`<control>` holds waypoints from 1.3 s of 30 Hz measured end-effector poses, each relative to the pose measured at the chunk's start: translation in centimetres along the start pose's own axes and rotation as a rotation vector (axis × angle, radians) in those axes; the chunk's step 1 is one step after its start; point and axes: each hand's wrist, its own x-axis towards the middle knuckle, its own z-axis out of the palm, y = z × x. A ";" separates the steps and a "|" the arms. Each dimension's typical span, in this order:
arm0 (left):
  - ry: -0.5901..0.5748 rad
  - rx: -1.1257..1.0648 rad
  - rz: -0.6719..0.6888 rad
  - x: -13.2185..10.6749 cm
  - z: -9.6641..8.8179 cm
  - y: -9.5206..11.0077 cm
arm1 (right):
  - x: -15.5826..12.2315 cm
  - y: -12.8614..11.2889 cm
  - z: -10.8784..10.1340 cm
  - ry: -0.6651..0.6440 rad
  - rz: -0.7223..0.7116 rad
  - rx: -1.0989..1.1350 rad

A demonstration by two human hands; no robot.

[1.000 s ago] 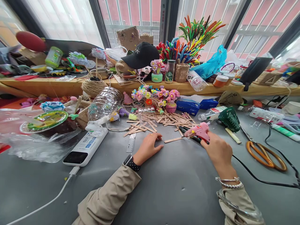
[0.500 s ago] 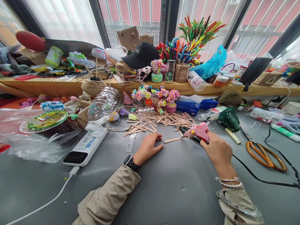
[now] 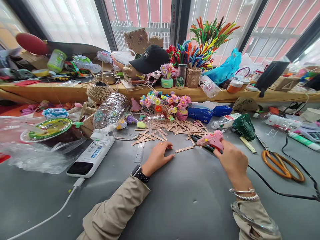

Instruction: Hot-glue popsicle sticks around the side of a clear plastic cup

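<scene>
My right hand (image 3: 232,158) is wrapped round the handle of a pink hot glue gun (image 3: 211,140). The gun's nozzle points left, at the right end of a single wooden craft stick (image 3: 184,149) lying on the grey table. Left of that stick rests my left hand (image 3: 160,155), thumb stretched out and apart from the bent fingers, with nothing seen in it. A clear ruler (image 3: 139,152) lies just beyond its wrist. Behind both hands spreads a loose pile of wooden craft sticks (image 3: 186,126). Dark-handled pliers or a similar tool (image 3: 196,138) lie partly hidden behind the gun.
Orange-handled scissors (image 3: 283,165) and a black cord (image 3: 272,191) are on the right. At left stand a white power bank (image 3: 91,156) with a cable and a plastic-wrapped bowl (image 3: 50,130). Pipe-cleaner flowers (image 3: 183,101) and tissue packs (image 3: 200,113) line the back, below a crowded wooden ledge (image 3: 150,92).
Both hands hold nearly the same position. The glue gun's nozzle stays by the right end of the stick; the whole view has shifted very slightly.
</scene>
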 end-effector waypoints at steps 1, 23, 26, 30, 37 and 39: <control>0.000 -0.002 0.001 0.0 0.0 0.0 | 0.0 0.0 0.0 0.001 -0.001 0.002; 0.022 -0.020 0.004 -0.1 -0.2 0.2 | 0.1 0.1 0.1 0.035 0.052 0.065; 0.020 -0.016 0.004 0.0 -0.2 0.2 | 0.1 0.0 0.2 0.051 0.070 0.089; 0.017 -0.007 0.000 0.0 -0.2 0.2 | 0.3 0.2 0.3 0.054 0.068 0.156; 0.003 -0.012 -0.010 0.0 -0.2 0.2 | 0.4 0.3 0.3 0.071 0.113 0.234; 0.002 -0.012 -0.010 0.0 -0.2 0.2 | 0.4 0.3 0.0 0.068 0.115 0.283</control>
